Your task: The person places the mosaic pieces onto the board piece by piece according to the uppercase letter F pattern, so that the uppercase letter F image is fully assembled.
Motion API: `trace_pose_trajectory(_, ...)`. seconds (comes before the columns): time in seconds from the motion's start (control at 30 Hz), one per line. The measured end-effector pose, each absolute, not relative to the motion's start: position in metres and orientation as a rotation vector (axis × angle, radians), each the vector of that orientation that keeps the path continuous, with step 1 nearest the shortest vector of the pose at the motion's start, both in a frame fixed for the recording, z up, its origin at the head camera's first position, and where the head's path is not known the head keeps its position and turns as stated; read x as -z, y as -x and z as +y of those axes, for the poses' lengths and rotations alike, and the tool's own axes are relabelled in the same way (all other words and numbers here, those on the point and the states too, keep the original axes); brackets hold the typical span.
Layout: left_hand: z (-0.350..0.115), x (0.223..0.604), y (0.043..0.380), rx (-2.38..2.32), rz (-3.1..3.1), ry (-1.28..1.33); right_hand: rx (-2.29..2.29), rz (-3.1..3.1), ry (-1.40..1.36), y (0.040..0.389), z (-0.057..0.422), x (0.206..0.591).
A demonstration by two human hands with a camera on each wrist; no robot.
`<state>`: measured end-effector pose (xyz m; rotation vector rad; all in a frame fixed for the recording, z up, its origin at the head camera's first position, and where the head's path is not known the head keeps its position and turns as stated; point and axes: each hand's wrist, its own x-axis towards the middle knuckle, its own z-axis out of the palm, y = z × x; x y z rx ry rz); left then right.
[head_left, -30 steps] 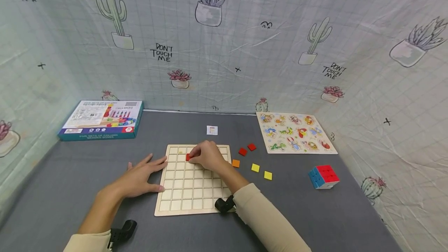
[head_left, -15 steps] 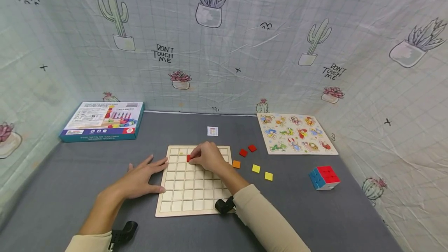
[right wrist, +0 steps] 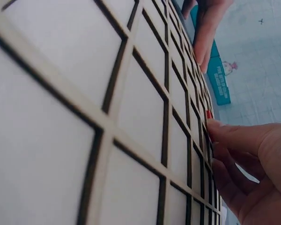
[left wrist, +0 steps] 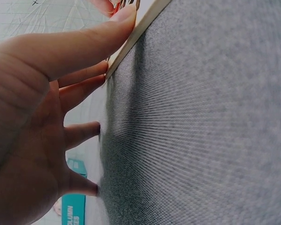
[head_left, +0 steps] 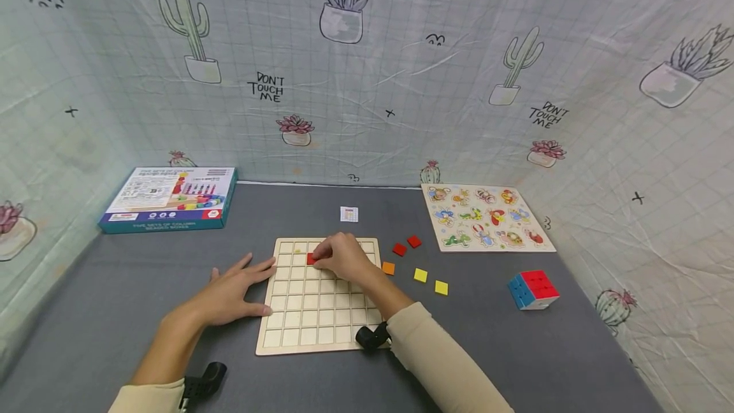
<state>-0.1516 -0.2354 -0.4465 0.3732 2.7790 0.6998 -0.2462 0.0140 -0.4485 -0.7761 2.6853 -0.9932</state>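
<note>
A pale wooden grid board [head_left: 308,318] lies on the grey table with small square cells. Near its far side, my right hand [head_left: 346,258] pinches a red square tile [head_left: 310,259] at one of the cells. The right wrist view shows the thumb on that tile [right wrist: 209,114], the other fingers curled close by. My left hand [head_left: 229,294] is spread at the board's left edge, its thumb and fingertips touching the rim. To the right of the board lie two loose red tiles [head_left: 399,250], an orange tile [head_left: 388,268] and two yellow tiles [head_left: 420,275].
A small printed card [head_left: 349,214] sits beyond the board. At the back left is a teal boxed set [head_left: 166,199]. An insect picture board [head_left: 484,218] lies at the back right, with a puzzle cube [head_left: 532,290] in front of it. A patterned cloth hangs behind.
Almost nothing differs. The right hand stays at the same cell with the red tile, its wrist shifting very slightly; the left hand keeps its place on the board's edge.
</note>
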Motion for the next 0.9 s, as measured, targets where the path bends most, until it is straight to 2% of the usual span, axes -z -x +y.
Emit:
trace_pose_trajectory(0.27, -0.235, 0.447, 0.152, -0.722, 2.776, -0.362, 0.998, 2.596, 0.931, 0.247, 0.039, 0.434)
trace_pose_trajectory(0.63, -0.235, 0.447, 0.150, -0.727, 2.787, -0.378, 1.032, 2.647, 0.830, 0.253, 0.092, 0.409)
trace_pose_trajectory(0.9, -0.234, 0.447, 0.150, -0.714, 2.790, -0.374, 0.857, 2.767, 0.757, 0.266, 0.142, 0.415)
